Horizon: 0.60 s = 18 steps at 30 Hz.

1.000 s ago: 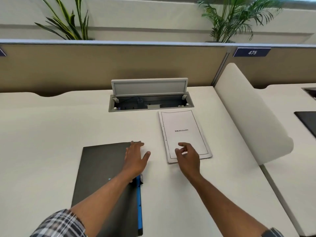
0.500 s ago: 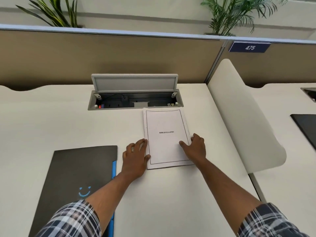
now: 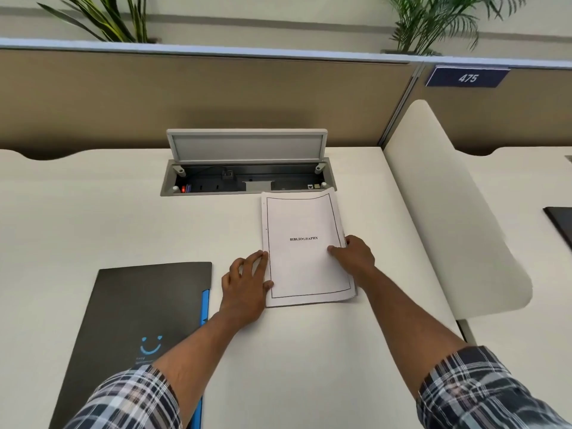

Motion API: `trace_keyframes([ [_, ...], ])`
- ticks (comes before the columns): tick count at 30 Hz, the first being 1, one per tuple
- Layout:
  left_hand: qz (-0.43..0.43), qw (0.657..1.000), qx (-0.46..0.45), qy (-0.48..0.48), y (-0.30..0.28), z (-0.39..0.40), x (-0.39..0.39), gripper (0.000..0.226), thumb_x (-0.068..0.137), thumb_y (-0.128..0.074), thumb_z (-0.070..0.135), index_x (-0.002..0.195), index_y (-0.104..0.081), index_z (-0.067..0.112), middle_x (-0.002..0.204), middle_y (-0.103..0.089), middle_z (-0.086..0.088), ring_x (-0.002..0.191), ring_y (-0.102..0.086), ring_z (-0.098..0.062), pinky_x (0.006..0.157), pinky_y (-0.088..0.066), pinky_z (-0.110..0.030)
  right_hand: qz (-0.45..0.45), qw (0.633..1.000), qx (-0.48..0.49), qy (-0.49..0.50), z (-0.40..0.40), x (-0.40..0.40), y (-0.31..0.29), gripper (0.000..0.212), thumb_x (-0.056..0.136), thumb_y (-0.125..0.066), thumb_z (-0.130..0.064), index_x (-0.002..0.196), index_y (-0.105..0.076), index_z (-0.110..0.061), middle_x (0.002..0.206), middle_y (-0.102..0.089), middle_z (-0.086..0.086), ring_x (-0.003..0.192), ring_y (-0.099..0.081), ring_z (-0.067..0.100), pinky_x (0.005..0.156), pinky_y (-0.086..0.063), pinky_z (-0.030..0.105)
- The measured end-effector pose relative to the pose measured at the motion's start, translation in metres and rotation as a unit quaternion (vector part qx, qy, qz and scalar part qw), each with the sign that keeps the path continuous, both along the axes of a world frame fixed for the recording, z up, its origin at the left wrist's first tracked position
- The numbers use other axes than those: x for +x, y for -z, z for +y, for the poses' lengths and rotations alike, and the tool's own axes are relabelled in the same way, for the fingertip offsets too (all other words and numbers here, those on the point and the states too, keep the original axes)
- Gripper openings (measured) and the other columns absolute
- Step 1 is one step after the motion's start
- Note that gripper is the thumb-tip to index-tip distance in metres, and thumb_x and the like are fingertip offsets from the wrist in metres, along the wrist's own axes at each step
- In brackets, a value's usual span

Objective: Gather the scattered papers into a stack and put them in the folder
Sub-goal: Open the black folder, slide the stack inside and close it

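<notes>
A stack of white papers with "BIBLIOGRAPHY" printed on the top sheet lies on the white desk, just in front of the cable box. My left hand rests on the desk, and its straight fingers and thumb touch the stack's left edge. At the right edge is my right hand, with the thumb on the top sheet and the fingers curled at the edge. A dark grey folder with a blue smile mark lies closed to the left, apart from both hands.
An open cable box with a raised lid sits in the desk behind the papers. A white curved divider borders the desk on the right. A tan partition runs along the back. A dark item lies on the neighbouring desk.
My left hand left the folder and came to the stack's left edge. My right hand shifted from the stack's near end to its right edge. The stack now lies squarer to me.
</notes>
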<state>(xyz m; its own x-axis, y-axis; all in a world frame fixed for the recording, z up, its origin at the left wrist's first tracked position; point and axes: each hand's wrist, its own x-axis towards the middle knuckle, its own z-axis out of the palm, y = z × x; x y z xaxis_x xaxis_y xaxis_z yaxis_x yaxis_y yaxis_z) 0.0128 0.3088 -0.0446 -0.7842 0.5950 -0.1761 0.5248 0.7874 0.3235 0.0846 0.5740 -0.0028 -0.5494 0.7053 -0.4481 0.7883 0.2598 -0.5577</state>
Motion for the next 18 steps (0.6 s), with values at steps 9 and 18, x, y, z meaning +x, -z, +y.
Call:
trace_keyframes([
  [9,-0.033,0.992,0.089,-0.079,-0.019,0.003,0.019,0.045,0.1,-0.043,0.031,0.145,-0.038,0.032,0.151,-0.036,0.01,0.132,-0.034,-0.023,0.103,-0.036,-0.041,0.201,0.975,-0.093,0.029,-0.029,0.05,0.004,0.015,0.099,-0.064,-0.017,0.113,-0.059,-0.014,0.108,-0.07,0.013,0.09,-0.062,0.025,0.076,-0.048,0.034],
  [18,-0.317,0.829,0.389,-0.245,-0.082,0.001,0.01,0.043,0.101,-0.048,0.036,0.141,-0.04,0.022,0.12,-0.058,0.006,0.11,-0.052,-0.013,0.087,-0.04,-0.024,0.337,0.923,-0.185,0.003,-0.059,0.087,-0.034,0.026,0.101,-0.065,-0.015,0.127,-0.061,-0.019,0.123,-0.074,0.0,0.115,-0.07,0.021,0.1,-0.055,0.04],
])
